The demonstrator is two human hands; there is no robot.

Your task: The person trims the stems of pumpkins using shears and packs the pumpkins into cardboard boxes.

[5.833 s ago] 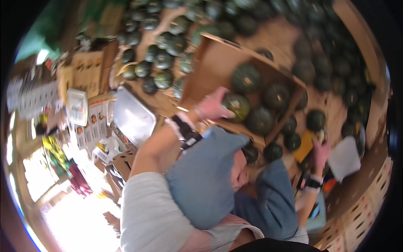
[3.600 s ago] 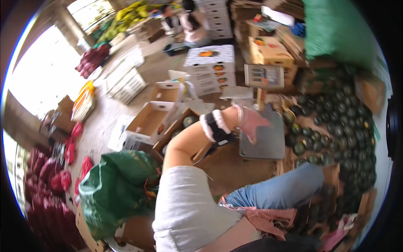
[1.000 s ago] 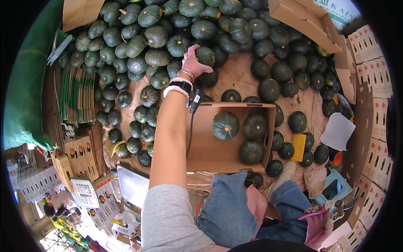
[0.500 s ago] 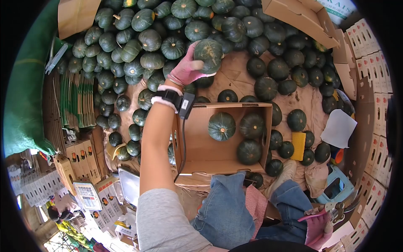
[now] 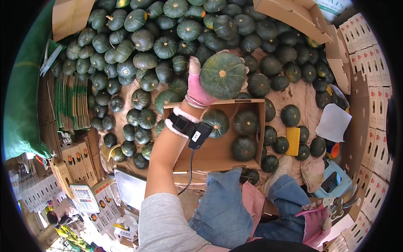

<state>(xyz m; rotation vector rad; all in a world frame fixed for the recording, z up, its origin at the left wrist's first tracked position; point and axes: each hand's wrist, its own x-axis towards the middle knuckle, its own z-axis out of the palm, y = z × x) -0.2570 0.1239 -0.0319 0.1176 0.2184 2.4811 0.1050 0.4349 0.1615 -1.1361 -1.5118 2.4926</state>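
Note:
In the head view, my left hand (image 5: 196, 90), in a pink glove, cups a dark green pumpkin (image 5: 223, 75) above the back edge of an open cardboard box (image 5: 205, 158). The fingers wrap behind the pumpkin and show at its right side, while the thumb points up at the left. Inside the box sit three green pumpkins, one of them (image 5: 244, 148) at the front right. My right hand (image 5: 317, 222), also gloved in pink, rests by my knee at the lower right. It is closed around a pair of pruning shears (image 5: 337, 207) with a pink handle.
A large pile of green pumpkins (image 5: 166, 47) fills the back. Folded cartons (image 5: 72, 105) stand at the left, with a scale (image 5: 85, 198) below them. At the right are a yellow sponge-like block (image 5: 293, 141), a blue stool (image 5: 333, 180) and stacked white cartons (image 5: 378, 105).
My left hand has moved right and nearer to me with the pumpkin, turning so that its stem end faces up. The right hand stays by the knee with the shears.

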